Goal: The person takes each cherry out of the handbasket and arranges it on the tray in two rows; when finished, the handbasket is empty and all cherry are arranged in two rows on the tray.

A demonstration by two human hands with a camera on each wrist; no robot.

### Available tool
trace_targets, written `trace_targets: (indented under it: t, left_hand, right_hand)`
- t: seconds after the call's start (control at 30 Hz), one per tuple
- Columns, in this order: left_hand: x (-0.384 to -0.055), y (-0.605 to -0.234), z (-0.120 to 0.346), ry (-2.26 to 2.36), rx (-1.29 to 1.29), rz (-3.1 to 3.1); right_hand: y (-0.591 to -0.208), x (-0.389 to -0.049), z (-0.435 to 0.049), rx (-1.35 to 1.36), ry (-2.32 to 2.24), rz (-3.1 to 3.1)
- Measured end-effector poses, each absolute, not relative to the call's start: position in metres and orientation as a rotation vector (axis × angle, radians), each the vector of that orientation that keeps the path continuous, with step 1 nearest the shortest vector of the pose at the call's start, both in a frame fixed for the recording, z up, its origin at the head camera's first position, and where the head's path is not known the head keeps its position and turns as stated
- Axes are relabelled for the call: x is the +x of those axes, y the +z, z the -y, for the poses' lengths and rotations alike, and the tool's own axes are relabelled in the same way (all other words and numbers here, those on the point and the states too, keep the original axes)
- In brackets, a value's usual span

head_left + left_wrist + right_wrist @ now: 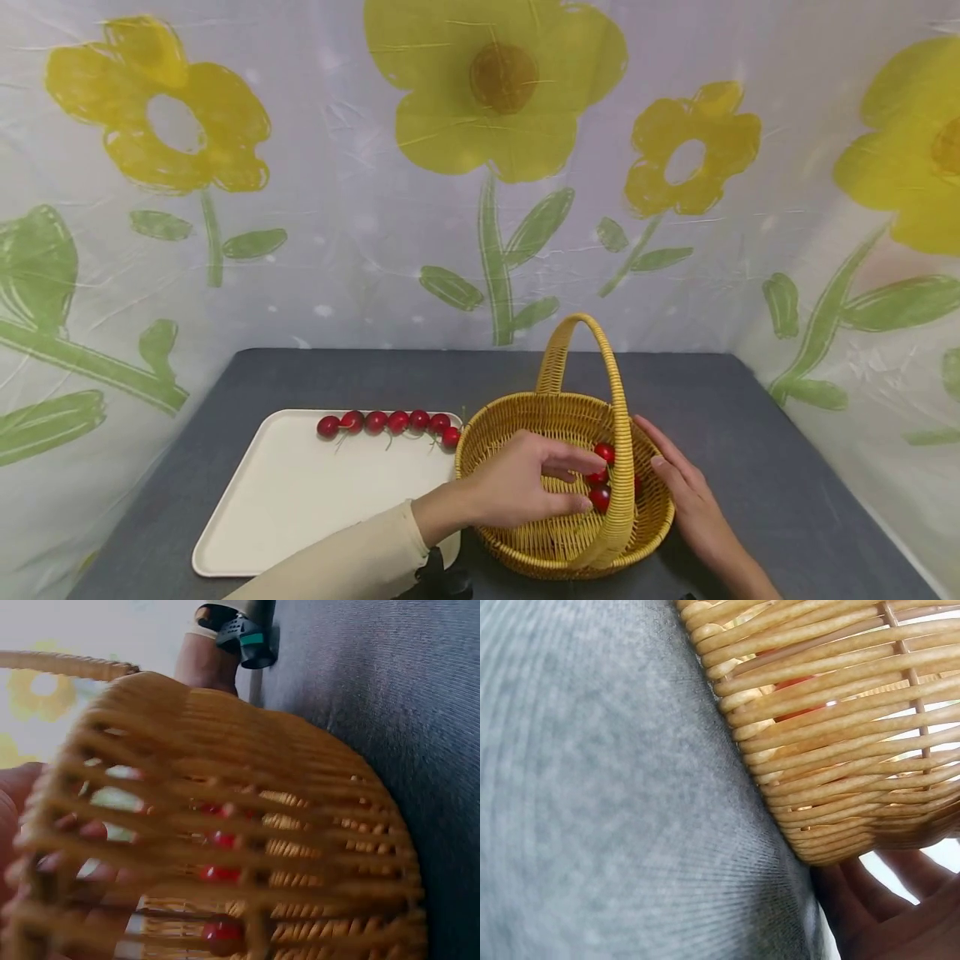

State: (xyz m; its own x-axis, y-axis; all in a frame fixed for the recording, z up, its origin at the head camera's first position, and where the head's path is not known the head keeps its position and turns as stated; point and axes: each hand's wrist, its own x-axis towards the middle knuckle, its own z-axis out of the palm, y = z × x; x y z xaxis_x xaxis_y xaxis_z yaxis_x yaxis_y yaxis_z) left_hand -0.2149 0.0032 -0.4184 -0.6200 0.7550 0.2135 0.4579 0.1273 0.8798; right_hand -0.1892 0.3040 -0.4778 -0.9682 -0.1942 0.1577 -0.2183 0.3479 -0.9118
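A yellow wicker basket [517, 410] with a tall arched handle stands on the dark table, with several red cherries [600, 499] at the right of its inside. My left hand [517, 483] reaches over the left rim into it, thumb and fingers apart. Its fingertips are right at those cherries, near the handle, and nothing shows between them. At the basket's outer right side, my right hand [688, 496] rests against the wall with its thumb at the rim. Through the weave in the left wrist view, cherries [223, 871] show behind the strands.
Left of the basket lies a white tray [322, 492], its right edge close by the basket. Along the tray's far edge runs a row of several cherries [397, 422] with stems. A flower-printed curtain [330, 208] hangs behind the grey table [795, 500].
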Motion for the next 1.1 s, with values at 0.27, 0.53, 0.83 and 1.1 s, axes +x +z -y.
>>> trace_targets:
  t: [0.27, 0.53, 0.83, 1.1]
  left_hand:
    - [-0.217, -0.425, -0.029, 1.268, 1.17, -2.295]
    - [-0.219, -0.433, -0.037, 0.74, 1.635, -2.516]
    - [-0.218, -0.437, -0.036, 0.382, 1.85, -2.665]
    - [-0.216, -0.438, -0.037, 0.197, 2.026, -2.657]
  right_hand:
    - [-0.477, -0.187, -0.304, 0.375, 1.713, 2.576]
    - [-0.477, -0.187, -0.303, 0.391, 1.703, 2.571]
    - [-0.476, -0.188, -0.301, 0.404, 1.699, 2.562]
    - [-0.477, -0.187, -0.302, 0.388, 1.703, 2.575]
